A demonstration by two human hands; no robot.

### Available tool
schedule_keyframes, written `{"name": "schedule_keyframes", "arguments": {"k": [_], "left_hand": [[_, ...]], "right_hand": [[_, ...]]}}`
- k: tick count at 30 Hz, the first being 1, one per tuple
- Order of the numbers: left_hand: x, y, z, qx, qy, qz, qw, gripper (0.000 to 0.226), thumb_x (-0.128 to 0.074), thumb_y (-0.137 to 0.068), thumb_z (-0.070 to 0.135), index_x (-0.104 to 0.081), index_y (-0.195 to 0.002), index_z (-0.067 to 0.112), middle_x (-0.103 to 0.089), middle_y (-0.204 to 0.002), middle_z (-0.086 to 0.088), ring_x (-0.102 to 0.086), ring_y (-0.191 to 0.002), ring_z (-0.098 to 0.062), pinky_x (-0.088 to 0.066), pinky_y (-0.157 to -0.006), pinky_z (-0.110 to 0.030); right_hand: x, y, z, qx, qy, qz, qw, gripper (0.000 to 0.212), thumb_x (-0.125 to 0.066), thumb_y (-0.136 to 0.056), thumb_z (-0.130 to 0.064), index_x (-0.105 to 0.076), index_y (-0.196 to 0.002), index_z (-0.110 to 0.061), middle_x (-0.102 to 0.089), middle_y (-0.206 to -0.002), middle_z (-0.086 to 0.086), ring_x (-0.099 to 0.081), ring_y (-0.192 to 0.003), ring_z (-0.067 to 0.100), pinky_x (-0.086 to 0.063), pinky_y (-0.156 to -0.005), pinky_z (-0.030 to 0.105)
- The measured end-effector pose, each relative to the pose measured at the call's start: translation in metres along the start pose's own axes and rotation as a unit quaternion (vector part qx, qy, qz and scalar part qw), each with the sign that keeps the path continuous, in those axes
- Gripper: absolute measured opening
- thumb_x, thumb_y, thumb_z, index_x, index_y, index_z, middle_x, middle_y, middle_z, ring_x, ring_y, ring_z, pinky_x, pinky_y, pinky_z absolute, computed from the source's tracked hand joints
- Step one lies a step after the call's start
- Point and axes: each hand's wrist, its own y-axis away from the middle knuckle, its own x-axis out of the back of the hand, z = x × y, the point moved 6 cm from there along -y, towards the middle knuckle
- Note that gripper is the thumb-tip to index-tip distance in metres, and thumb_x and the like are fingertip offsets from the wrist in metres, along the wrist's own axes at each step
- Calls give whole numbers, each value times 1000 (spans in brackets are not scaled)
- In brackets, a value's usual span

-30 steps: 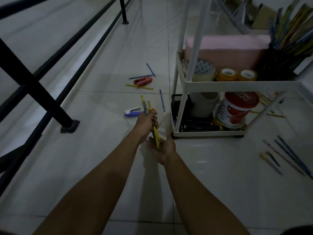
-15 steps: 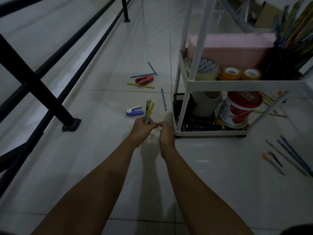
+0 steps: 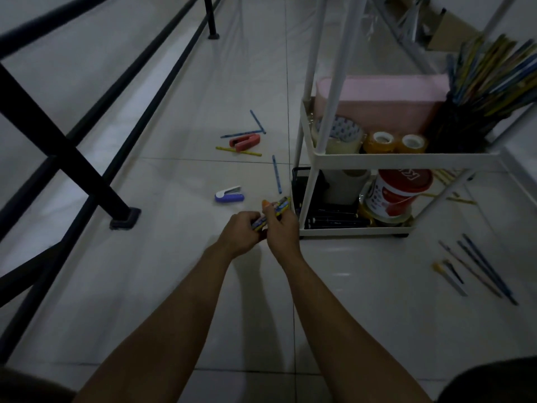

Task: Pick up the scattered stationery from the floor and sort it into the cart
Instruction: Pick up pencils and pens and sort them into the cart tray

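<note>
Both my hands hold a small bundle of blue and yellow pencils (image 3: 276,209) low over the floor, just left of the white cart (image 3: 404,158). My left hand (image 3: 239,234) grips the bundle's lower end and my right hand (image 3: 283,232) wraps its middle. On the tiles beyond lie a purple stapler (image 3: 229,195), a red stapler (image 3: 245,141), a lone blue pencil (image 3: 277,174), a yellow pencil (image 3: 238,151) and two more blue pencils (image 3: 257,121). A dark cup packed with pencils (image 3: 476,112) stands on the cart's upper shelf.
A black metal railing (image 3: 87,158) runs along the left, its foot (image 3: 125,219) on the floor. The cart holds tape rolls (image 3: 380,142), a pink box (image 3: 386,100) and a red-lidded tub (image 3: 398,193). Several pencils and pens (image 3: 476,266) lie right of the cart.
The bundle stood upright in my left hand; now it tilts toward the right. My right hand rose from below and closed around it beside the left.
</note>
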Motion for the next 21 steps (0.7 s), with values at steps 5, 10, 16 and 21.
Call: {"name": "schedule_keyframes", "arguments": {"k": [5,10,16,21], "left_hand": [[39,29,28,36,46,-50,997,42,-76,-80,22,-48,-49,26,-38,-44,6,-34,-42,-4,-24,-45,-18],[107,74,101,67,23,-107,992,40,-77,-78,29,-48,-50,25,-38,-41,8,-34,-42,-4,-26,-47,-22],[224,113,248,45,147,-107,982,34,-87,-66,22,-65,-91,22,-61,-75,-6,-62,-70,-16,-50,-68,-27],[301,130,382,-18,131,-123,983,31,-73,-83,25,-66,-113,28,-67,-98,4,-64,-92,-4,-48,-85,-21]], "right_hand": [[6,38,-50,-48,-37,-27,998,22,-57,-96,-25,-66,-90,-6,-62,-76,3,-59,-67,4,-49,-66,21],[10,89,-149,-102,-62,-20,993,32,-57,-96,-25,-62,-90,6,-57,-77,11,-56,-75,18,-47,-70,36],[36,122,-320,-110,-91,-48,989,22,-51,-99,-27,-64,-85,-17,-52,-69,4,-49,-65,14,-43,-60,34],[72,135,-447,-156,-144,-43,976,26,-53,-98,-34,-58,-80,-16,-43,-64,3,-39,-58,13,-35,-54,25]]}}
